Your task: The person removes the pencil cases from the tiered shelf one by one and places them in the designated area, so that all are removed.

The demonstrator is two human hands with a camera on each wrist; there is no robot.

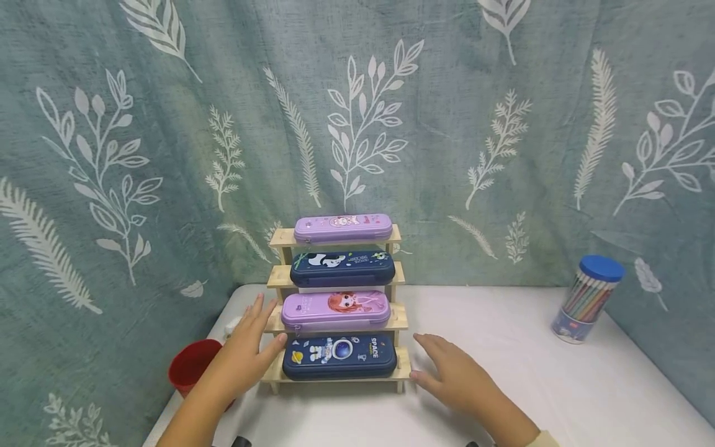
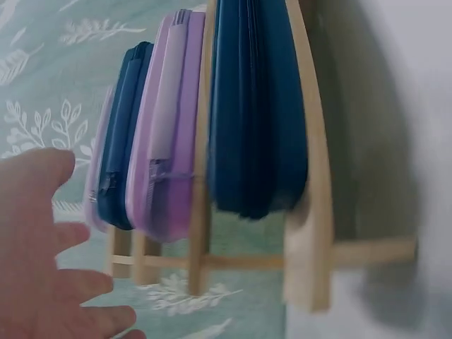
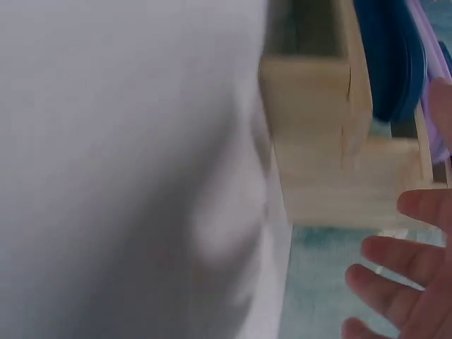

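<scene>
A four-step wooden stand (image 1: 274, 371) carries one pencil case per step in the head view. From the bottom these are a navy astronaut case (image 1: 341, 358), a purple case with a girl (image 1: 335, 310), a navy panda case (image 1: 342, 268) and a purple case (image 1: 343, 228) at the top. My left hand (image 1: 246, 351) is spread beside the stand's left side, near the lower two steps. Off the right end of the bottom step is my right hand (image 1: 455, 375), fingers extended. Both wrist views show loose fingers holding nothing, beside the stand (image 2: 311, 268).
A red container (image 1: 192, 366) stands left of the stand, partly behind my left forearm. At the right of the white table (image 1: 480, 323) is a clear tub of colored pencils or pens (image 1: 586, 301) with a blue lid. A leaf-patterned green cloth (image 1: 436, 155) hangs behind.
</scene>
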